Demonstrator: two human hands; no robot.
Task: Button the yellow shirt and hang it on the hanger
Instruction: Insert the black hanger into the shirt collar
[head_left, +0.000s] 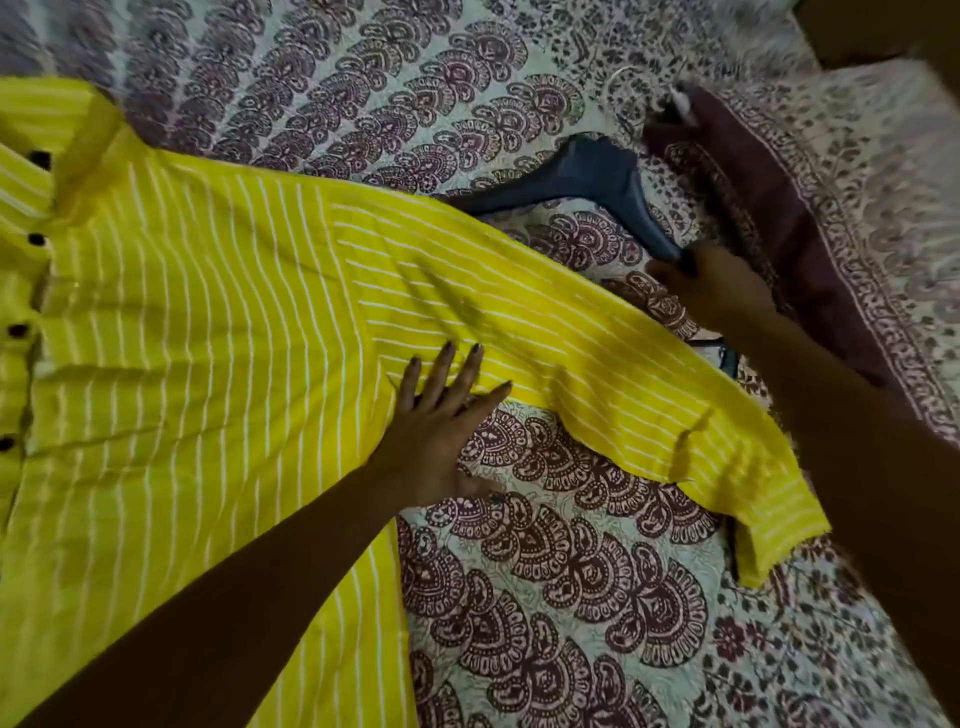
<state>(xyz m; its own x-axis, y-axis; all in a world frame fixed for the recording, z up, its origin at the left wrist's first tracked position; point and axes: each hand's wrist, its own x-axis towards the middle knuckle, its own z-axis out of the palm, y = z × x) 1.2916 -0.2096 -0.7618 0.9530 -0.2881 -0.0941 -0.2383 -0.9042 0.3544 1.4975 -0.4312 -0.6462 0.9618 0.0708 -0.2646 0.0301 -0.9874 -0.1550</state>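
The shirt, yellow with white stripes, is laid flat on a patterned bedspread and fills the left half of the view. Black buttons are seen down the placket at the left edge; whether they are fastened cannot be told. One sleeve is stretched out to the right, with its cuff lying close to the right forearm. The left hand is pressed flat where the sleeve meets the body. Its fingers are straight and spread, and nothing is gripped. The fingertips are on the yellow cloth and the thumb is out on the bedspread. The hanger, dark blue, is lying on the bedspread just above the sleeve, with one arm tucked under the shirt's upper edge. The end of its other arm is gripped by the right hand, with fingers curled round it. A maroon cloth is seen just beyond the hanger, on the right.
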